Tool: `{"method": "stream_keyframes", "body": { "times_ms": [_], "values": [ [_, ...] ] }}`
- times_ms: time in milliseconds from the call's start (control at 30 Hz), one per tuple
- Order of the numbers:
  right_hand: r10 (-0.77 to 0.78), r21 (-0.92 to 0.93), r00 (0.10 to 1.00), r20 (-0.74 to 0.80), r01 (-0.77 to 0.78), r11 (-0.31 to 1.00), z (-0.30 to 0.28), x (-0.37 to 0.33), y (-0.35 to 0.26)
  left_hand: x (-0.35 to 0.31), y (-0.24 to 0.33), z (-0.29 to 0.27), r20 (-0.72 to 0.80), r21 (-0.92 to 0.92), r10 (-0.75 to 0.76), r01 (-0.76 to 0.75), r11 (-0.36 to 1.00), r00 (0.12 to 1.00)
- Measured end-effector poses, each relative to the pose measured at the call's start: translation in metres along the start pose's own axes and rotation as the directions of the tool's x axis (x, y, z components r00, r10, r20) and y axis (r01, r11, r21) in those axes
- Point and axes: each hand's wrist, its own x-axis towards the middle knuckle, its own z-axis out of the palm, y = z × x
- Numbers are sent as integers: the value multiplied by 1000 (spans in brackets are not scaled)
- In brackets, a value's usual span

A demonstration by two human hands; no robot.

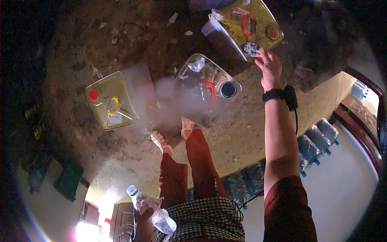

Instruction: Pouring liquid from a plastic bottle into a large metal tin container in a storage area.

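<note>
At the lower left my left hand [144, 224] is closed around a clear plastic bottle [161, 220] with a pale cap, tilted. My right arm stretches far forward, and my right hand [270, 68] is at the near edge of a yellowish square tin [261, 10]. Its fingertips seem to pinch the edge of a round, grey, crinkled pad [252, 49], whose exact kind I cannot make out. The tin's top has a red handle [248, 25] and a round brownish cap [273, 33]. A black strap with a dark box [290, 98] sits on my right wrist.
In front of my feet stands a silvery square tin [193, 86] with a red handle and a dark round cap. To its left is a gold-coloured tin [105, 115] with a yellow handle. Dark wrapped bundles [316, 139] line the wall. White scraps lie on the dirty floor.
</note>
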Motion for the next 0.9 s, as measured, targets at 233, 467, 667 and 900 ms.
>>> {"method": "stream_keyframes", "body": {
  "times_ms": [233,467,667,900],
  "values": [
    [-84,-113,988,-127,70,991,0,21,13,-1,2,2,-3,-12,-9,9,1000,1000],
    [-158,-258,980,-118,124,958,14,30,30,1,10,11,-23,-8,4,-4,1000,1000],
    [-398,-527,917,26,351,774,-11,69,53,7,14,27,40,-29,26,-25,999,999],
    [-162,-200,985,56,170,965,13,32,48,34,7,-20,258,-120,51,-20,993,965]
  ]
}}
